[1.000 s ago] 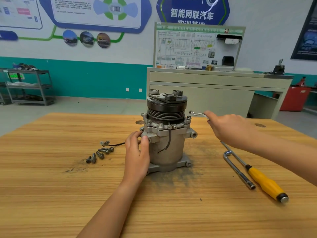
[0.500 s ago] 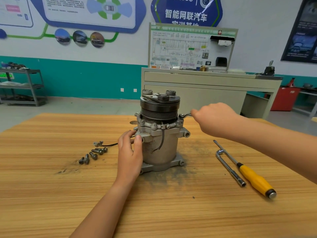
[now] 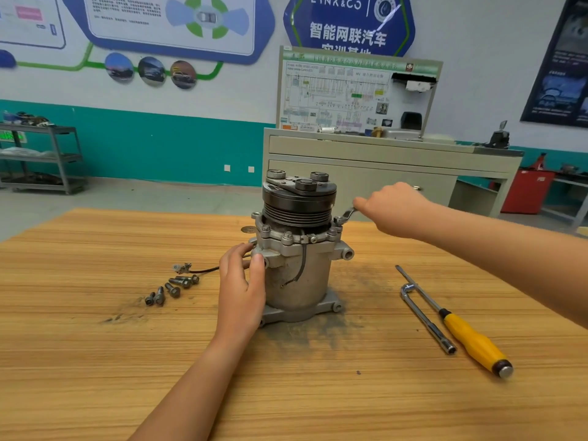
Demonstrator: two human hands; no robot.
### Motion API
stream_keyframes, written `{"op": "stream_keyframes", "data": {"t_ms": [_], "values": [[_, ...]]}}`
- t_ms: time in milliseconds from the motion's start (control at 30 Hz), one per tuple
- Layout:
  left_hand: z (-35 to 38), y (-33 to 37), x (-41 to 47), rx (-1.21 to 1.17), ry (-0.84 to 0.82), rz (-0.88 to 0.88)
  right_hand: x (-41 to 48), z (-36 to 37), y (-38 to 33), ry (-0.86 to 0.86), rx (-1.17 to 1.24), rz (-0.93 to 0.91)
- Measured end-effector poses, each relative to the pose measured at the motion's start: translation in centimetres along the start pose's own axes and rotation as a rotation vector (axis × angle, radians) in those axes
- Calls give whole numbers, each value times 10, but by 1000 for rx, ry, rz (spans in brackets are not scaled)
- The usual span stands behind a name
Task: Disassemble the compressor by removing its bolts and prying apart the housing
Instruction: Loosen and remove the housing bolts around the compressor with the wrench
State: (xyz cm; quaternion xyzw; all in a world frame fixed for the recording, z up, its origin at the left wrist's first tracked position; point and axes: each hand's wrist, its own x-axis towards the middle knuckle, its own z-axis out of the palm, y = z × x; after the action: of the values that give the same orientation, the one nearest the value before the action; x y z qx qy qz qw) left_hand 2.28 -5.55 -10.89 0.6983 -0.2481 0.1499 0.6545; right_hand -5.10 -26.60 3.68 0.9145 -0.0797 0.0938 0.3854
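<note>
Left hand (image 3: 243, 291) curls its fingers round the left side of the compressor (image 3: 296, 275), thumb tip pressed against a lug just under the flange. Right hand (image 3: 394, 210), centre right of the frame, is closed on the handle of a wrench (image 3: 348, 214); the wrench's ring end sits on a bolt at the flange's right edge.

The compressor stands upright at the middle of the frame on the bench (image 3: 95, 361), long axis vertical, pulley end up. Its pulley (image 3: 296, 208) is black and grooved, capped by a plate with three round bosses. Below it the housing (image 3: 305, 281) is dull grey cast metal, smudged, with flange bolts (image 3: 288, 236) spaced round its top rim and a black wire (image 3: 300, 265) hanging down the front. A lugged foot plate rests on the wood, ringed by dark grime.

Loose bolts (image 3: 171, 288) lie in a small row left of the compressor, near a connector on a black lead. In the lower right, an L-shaped socket wrench (image 3: 424, 316) and a yellow-handled screwdriver (image 3: 471, 342) lie side by side, handles toward the lower right corner.
</note>
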Motion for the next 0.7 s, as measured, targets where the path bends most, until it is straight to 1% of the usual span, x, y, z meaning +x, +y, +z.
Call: {"op": "stream_keyframes", "data": {"t_ms": [67, 167, 200, 300, 333, 367, 433, 500, 600, 700], "values": [[-1, 1, 0, 21, 0, 28, 11, 14, -7, 122, 106, -4], [-3, 2, 0, 37, 9, 53, 22, 30, -19, 408, 288, 22], [-3, 3, -1, 40, 11, 56, 22, 31, -22, 448, 325, 27], [-3, 3, -1, 47, 11, 70, 11, 29, -21, 457, 420, 54], [-3, 3, -1, 48, 10, 69, 5, 28, -17, 477, 486, 104], [-3, 3, -1, 46, 9, 66, -3, 26, -14, 482, 565, 192], [-3, 2, 0, 43, 4, 64, -20, 21, -10, 455, 721, 338], [-3, 1, 0, 41, 4, 65, -37, 19, -9, 344, 785, 374], [-3, 1, 0, 38, 0, 57, -57, 10, -15, 151, 676, 338], [-3, 1, 0, 32, -2, 52, -63, -3, -26, 50, 568, 298]]}}
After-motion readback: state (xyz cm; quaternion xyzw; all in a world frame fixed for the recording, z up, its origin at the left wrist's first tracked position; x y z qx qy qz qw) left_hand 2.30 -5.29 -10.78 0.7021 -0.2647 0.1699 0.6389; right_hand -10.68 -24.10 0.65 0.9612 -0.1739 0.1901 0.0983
